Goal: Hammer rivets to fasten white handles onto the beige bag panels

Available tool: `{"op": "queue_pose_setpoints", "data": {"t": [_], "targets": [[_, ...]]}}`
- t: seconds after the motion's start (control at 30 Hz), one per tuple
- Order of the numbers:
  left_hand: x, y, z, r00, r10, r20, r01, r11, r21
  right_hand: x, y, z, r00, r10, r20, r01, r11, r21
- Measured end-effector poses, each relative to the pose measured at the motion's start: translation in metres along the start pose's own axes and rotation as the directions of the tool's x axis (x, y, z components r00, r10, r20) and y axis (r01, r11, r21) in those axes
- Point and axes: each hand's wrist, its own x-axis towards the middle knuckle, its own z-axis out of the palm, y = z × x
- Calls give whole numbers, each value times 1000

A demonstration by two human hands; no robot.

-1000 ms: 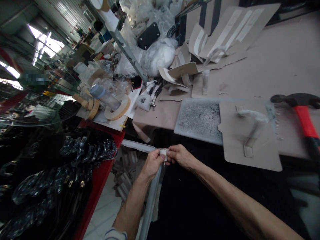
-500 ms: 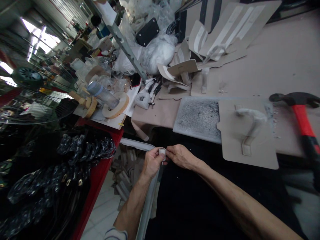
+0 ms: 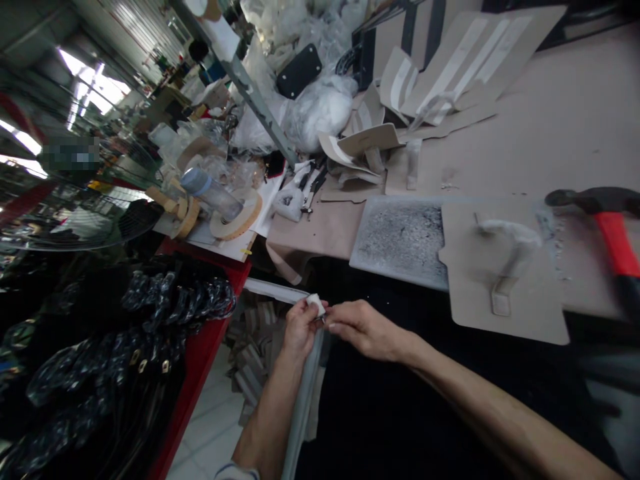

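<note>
Low in front of the table edge, my left hand [image 3: 299, 328] pinches a small whitish piece [image 3: 316, 305], too small to name more exactly. My right hand [image 3: 361, 327] is closed with its fingertips at the piece's lower right edge, where a thin dark bit shows; what they grip is hidden. Right of the hands, a beige panel [image 3: 465, 267] with a plastic-wrapped handle [image 3: 517, 250] lies partly over a scuffed grey board [image 3: 400, 233] and juts past the table edge. A hammer [image 3: 617, 240] with a red and black grip lies at the far right.
More beige panels [image 3: 450, 73] with strips and wrapped handles lie at the table's back. Tape rolls [image 3: 250, 223] and a clear bottle [image 3: 210, 190] stand left. A metal post [image 3: 255, 100] rises behind. Wrapped black goods [image 3: 100, 347] sit in a red-edged rack [image 3: 200, 373]; offcuts [image 3: 255, 340] lie below.
The whitish piece has turned and tilted in my left hand. My right hand has shifted slightly down, its fingers now at the piece's lower edge. The whole view has moved a little.
</note>
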Motion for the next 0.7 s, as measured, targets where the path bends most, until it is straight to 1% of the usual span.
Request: {"op": "queue_pose_setpoints", "data": {"t": [0.03, 0.07, 0.13, 0.2, 0.27, 0.33, 0.43, 0.53, 0.63, 0.67, 0.7], "targets": [[-1, 2, -1, 1000, 14, 27, -13, 999, -45, -1, 11, -6, 993, 102, -62, -99, 994, 54], [-2, 4, -1, 999, 17, 49, -13, 997, -80, -2, 22, -9, 974, 199, -109, -189, 977, 100], [-4, 6, -3, 997, 9, 77, 1, 992, -125, -3, 40, -9, 918, 359, -168, -333, 928, 165], [-6, 8, -4, 995, 0, 103, 16, 989, -148, -2, 53, -1, 869, 460, -180, -429, 884, 187], [-7, 10, -5, 991, -1, 137, 24, 986, -166, 0, 62, 7, 826, 541, -160, -515, 839, 178], [-9, 11, -7, 985, -13, 170, 44, 983, -176, 4, 69, 12, 783, 605, -143, -586, 796, 153], [-8, 15, -9, 983, -38, 180, 71, 982, -178, 9, 74, 12, 743, 660, -115, -647, 751, 132], [-8, 15, -9, 991, -29, 133, 54, 980, -191, 10, 73, 12, 724, 686, -74, -672, 725, 150], [-10, 7, -7, 998, -12, 59, 24, 979, -202, 1, 73, 15, 718, 693, -56, -666, 709, 231], [-8, 2, -7, 999, -18, 32, 24, 979, -203, -2, 76, 16, 703, 708, -72, -670, 693, 266], [-5, -3, -7, 999, -36, 18, 38, 978, -203, -4, 82, 18, 670, 737, -83, -694, 663, 280]]}}
